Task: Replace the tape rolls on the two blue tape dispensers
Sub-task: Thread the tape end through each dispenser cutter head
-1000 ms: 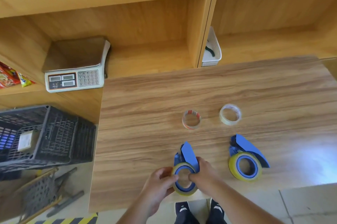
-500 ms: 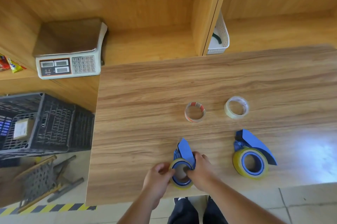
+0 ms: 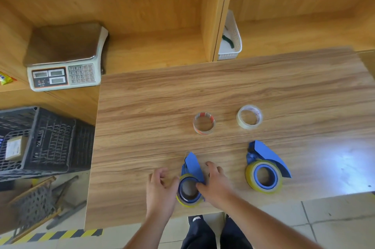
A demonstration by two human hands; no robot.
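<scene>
Near the tabletop [image 3: 223, 94] front edge, left hand [image 3: 160, 190] and right hand [image 3: 215, 184] gripped the yellow tape roll [image 3: 187, 201] on the left blue dispenser [image 3: 191, 167]; light, rigid, probably best held by the roll's outer rim.

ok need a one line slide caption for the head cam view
Both hands, left and right, work on the near blue tape dispenser while a second dispenser and two spare rolls wait on the wooden table.

- single head-worn wide-angle view, looking steeply down and forward
- worktop [image 3: 223, 90] fills centre, shelves at top, floor along bottom edge
- close, at arm's reach
</scene>
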